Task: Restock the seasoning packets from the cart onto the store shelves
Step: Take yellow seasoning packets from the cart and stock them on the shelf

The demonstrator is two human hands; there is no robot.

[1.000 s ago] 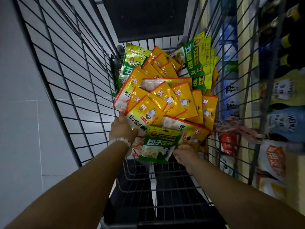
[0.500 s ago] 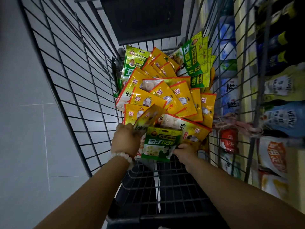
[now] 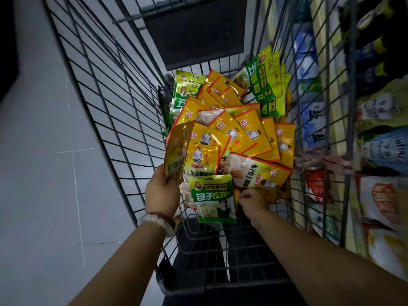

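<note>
A wire shopping cart (image 3: pixel 106 111) holds a pile of several yellow seasoning packets (image 3: pixel 245 131) and green ones (image 3: pixel 262 80). My left hand (image 3: pixel 162 192) grips one yellow packet (image 3: pixel 176 151) by its lower edge and holds it upright above the pile's left side. My right hand (image 3: pixel 251 199) reaches under the near edge of the pile, its fingers curled at a yellow packet (image 3: pixel 256 173) lying there; the fingertips are hidden. A green packet (image 3: pixel 213 198) lies flat between my two hands.
Store shelves (image 3: pixel 375 151) with bottles and bagged goods run along the right side, close behind the cart's wire wall. A dark panel (image 3: pixel 194 29) stands at the cart's far end. Grey tiled floor (image 3: pixel 44 173) lies to the left.
My left hand has lifted one yellow packet off the pile and turned it upright. My right hand stays at the pile's near edge. The view has shifted slightly.
</note>
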